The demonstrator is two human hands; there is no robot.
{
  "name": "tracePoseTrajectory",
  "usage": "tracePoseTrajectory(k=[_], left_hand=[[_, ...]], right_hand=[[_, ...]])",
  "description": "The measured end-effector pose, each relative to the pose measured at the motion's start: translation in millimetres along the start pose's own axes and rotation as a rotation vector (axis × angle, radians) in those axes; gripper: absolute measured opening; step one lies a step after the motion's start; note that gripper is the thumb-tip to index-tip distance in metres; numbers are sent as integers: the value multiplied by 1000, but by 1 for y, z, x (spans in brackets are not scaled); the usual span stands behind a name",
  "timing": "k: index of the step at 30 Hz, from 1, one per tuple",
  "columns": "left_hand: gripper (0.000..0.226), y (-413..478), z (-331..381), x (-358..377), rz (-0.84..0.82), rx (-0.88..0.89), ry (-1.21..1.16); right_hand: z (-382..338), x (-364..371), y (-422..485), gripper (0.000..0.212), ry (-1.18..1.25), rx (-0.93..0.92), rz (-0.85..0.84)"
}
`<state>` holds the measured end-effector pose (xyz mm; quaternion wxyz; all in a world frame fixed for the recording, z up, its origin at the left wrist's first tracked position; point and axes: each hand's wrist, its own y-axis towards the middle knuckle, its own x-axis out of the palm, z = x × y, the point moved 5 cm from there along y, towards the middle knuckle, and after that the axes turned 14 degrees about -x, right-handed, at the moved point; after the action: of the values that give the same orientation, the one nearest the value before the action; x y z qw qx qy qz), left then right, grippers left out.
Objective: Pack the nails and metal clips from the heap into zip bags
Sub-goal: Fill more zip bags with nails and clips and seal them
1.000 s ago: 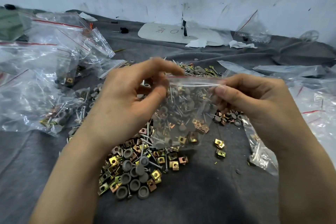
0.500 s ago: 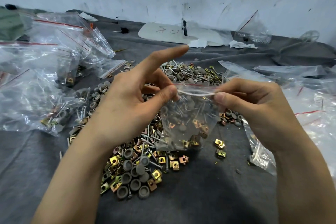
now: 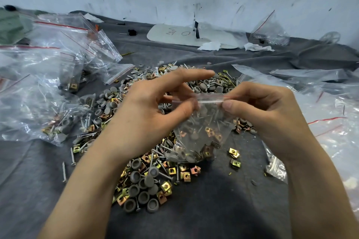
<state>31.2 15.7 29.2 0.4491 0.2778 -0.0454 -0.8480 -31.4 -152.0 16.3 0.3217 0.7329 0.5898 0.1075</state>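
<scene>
Now left hand (image 3: 143,120) has slid closer to right hand (image 3: 272,118); both pinch the small clear plastic zip bag (image 3: 202,128) seal, index finger still raised.

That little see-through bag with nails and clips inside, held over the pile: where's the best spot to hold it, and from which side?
Probably by its top edge, along the zip strip, pinched from the two ends. The zip bag hangs with its load sagging to the bottom, so the flat strip is the one firm part. The left hand and right hand hold it just so, thumbs in front.
</scene>
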Motion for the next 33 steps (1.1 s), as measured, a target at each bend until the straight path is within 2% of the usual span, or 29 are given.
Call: tracePoseTrajectory(k=[5, 9, 14, 20, 23, 29, 33], left_hand=[[61, -1, 4, 8, -14, 21, 28], [71, -1, 8, 8, -1, 53, 2], [62, -1, 8, 12, -4, 78, 37], [64, -1, 10, 11, 20, 95, 22], [62, 0, 5, 9, 9, 70, -6], [69, 2, -4, 0, -16, -18, -35], [73, 0, -7, -8, 20, -80, -101]], right_hand=[[-1, 11, 1, 7, 22, 7, -56], [-5, 14, 2, 3, 45, -35, -32], [-6, 16, 2, 4, 59, -32, -38], [-8, 17, 3, 6, 48, -52, -60], [-7, 13, 2, 9, 116, -58, -28], [-6, 11, 3, 9, 42, -96, -60], [-5, 0, 2, 10, 75, -70, -1]])
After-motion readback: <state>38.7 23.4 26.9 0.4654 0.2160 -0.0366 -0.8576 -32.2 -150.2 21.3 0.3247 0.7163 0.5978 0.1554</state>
